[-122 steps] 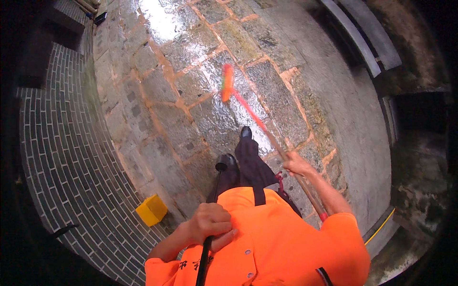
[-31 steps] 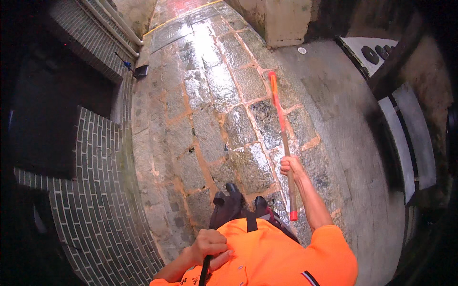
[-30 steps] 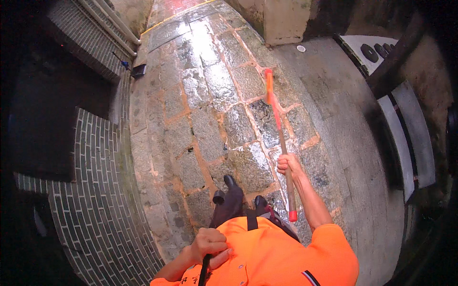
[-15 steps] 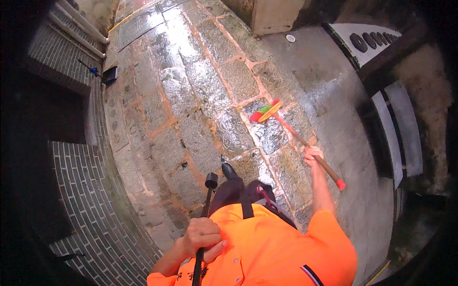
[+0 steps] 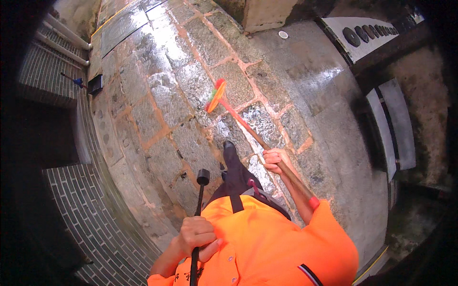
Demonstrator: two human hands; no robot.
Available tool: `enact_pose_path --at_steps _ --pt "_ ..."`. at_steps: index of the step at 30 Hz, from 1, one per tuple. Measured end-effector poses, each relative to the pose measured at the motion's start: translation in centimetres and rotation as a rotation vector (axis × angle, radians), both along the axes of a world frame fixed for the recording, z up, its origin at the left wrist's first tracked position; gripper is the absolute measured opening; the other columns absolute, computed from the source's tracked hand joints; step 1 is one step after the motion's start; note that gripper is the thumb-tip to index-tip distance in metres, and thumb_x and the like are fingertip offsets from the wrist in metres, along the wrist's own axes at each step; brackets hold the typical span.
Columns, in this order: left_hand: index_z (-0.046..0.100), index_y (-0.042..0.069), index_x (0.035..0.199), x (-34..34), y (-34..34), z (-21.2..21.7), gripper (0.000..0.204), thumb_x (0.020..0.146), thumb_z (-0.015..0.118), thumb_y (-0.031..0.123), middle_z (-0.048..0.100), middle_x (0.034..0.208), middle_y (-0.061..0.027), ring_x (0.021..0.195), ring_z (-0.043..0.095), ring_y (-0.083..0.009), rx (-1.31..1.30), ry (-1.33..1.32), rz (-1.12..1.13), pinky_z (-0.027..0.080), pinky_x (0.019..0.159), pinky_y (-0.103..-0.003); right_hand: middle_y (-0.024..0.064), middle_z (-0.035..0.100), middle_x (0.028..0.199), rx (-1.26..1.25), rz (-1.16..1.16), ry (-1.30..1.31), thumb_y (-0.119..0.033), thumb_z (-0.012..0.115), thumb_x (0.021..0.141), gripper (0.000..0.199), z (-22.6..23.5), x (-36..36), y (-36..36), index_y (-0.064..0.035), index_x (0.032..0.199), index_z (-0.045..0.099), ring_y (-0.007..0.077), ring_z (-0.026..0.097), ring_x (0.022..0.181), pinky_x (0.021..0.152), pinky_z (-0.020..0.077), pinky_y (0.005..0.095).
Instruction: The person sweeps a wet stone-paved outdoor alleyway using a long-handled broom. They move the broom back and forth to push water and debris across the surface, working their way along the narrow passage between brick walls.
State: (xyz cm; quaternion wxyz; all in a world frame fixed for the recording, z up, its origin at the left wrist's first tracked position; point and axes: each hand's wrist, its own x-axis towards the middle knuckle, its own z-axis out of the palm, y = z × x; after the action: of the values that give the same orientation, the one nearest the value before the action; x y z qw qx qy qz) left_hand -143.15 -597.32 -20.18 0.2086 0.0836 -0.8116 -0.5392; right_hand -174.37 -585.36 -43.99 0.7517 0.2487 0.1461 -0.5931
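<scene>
My right hand (image 5: 275,161) is wrapped round the brown handle of a broom (image 5: 257,138). Its orange head with red and green bristles points forward over the wet stone paving (image 5: 193,143), to the left of the handle; whether it touches the stone I cannot tell. The handle's red end lies by my right forearm. Close to my chest, my left hand (image 5: 196,237) is closed round a thin black rod (image 5: 199,196) with a thick, blunt black end pointing forward. The rod's other end runs out of view at the bottom.
A long-handled dustpan (image 5: 95,85) stands by the grey brick wall (image 5: 102,224) on the left. To the right are a pale bench (image 5: 404,125) and a white panel with dark oval holes (image 5: 365,35). A round drain cover (image 5: 283,35) lies ahead; several pipes (image 5: 67,33) run at far left.
The broom head has swung left and forward, and my right hand has come in toward my body. One foot has stepped forward. My left hand keeps its hold on the rod.
</scene>
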Motion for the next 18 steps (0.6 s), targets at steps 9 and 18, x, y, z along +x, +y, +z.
enact_pose_path --at_steps 9,18 --pt "0.047 0.006 0.045 -5.4 -9.1 1.6 0.019 0.056 0.062 0.005 0.038 0.043 -0.0032 0.037 0.041 -0.0178 0.037 -0.012 0.013 0.028 0.038 -0.029 -0.0074 0.034 0.044 0.374 -0.214 0.594 -0.014 0.044 0.082 0.024 -4.7 -13.7 8.7 -0.0148 0.059 0.039 0.0063 0.029 0.032 0.032 0.0244 0.0245" --pt "0.044 0.007 0.044 -12.7 -14.3 0.5 0.021 0.055 0.062 0.004 0.037 0.042 -0.0019 0.037 0.041 -0.0175 0.012 0.026 -0.176 0.028 0.037 -0.029 -0.0076 0.030 0.045 0.456 0.206 0.455 -0.010 0.049 0.078 0.024 4.5 -8.5 -1.4 -0.0161 0.060 0.035 0.0062 0.029 0.033 0.033 0.0236 0.0256"
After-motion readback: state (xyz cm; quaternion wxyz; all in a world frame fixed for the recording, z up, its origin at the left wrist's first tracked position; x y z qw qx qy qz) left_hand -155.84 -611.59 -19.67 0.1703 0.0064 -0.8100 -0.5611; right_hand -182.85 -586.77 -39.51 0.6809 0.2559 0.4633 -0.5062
